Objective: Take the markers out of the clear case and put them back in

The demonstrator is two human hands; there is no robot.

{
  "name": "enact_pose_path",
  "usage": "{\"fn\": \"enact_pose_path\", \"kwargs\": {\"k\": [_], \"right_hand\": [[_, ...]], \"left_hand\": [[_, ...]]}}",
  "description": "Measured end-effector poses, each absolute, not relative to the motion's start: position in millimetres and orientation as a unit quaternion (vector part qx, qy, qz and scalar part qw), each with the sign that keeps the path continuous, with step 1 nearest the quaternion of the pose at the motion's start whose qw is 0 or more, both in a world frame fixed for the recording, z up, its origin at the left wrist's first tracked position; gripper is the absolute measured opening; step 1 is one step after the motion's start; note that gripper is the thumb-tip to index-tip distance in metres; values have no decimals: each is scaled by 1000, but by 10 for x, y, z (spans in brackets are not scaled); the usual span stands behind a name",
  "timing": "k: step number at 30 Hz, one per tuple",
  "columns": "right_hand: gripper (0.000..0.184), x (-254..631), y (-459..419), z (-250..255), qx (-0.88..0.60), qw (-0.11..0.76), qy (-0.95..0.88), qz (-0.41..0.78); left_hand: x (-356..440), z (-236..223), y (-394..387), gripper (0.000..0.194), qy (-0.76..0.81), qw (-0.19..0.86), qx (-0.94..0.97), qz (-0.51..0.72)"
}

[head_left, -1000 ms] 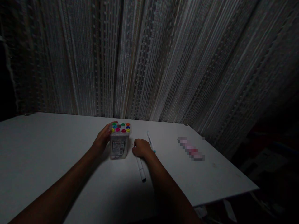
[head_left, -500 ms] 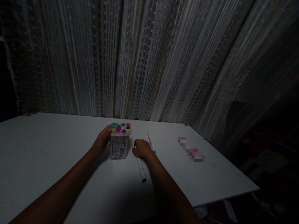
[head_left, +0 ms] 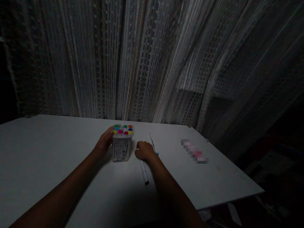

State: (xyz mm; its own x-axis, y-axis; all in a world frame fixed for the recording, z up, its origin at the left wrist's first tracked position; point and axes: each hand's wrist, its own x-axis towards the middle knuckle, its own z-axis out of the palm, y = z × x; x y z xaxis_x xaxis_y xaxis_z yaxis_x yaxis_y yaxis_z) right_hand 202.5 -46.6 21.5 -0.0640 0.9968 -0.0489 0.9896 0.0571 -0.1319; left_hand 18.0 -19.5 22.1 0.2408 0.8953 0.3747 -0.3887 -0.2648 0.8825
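A clear plastic marker box (head_left: 121,147), with a printed label on its front, stands upright on the white table. Several coloured marker ends show at its top. My left hand (head_left: 104,141) is closed against the box's left side, its fingertips partly hidden behind it. To the right of the box, my right hand (head_left: 144,150) rests low over the table, fingers curled around the upper end of a white marker (head_left: 143,172). That marker's dark tip points toward me. Just beyond my right hand lies another white marker (head_left: 154,144) with a blue end.
The white table (head_left: 52,152) reaches back to a striped, hanging curtain (head_left: 133,57). A pixelated pinkish object (head_left: 194,152) lies on the right side. Past the table's right edge it is dark, with indistinct items lower down.
Both hands, the marker box and the markers stay almost where they were. On the right, the curtain's folds have shifted and dark shadows now fall across it.
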Motion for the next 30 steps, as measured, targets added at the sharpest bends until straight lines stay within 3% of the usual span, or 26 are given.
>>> {"fn": "enact_pose_path", "kwargs": {"k": [30], "right_hand": [[32,2034,-466,201,-679,28,-731,56]], "left_hand": [[181,217,-198,56,219,577,539,573]]}}
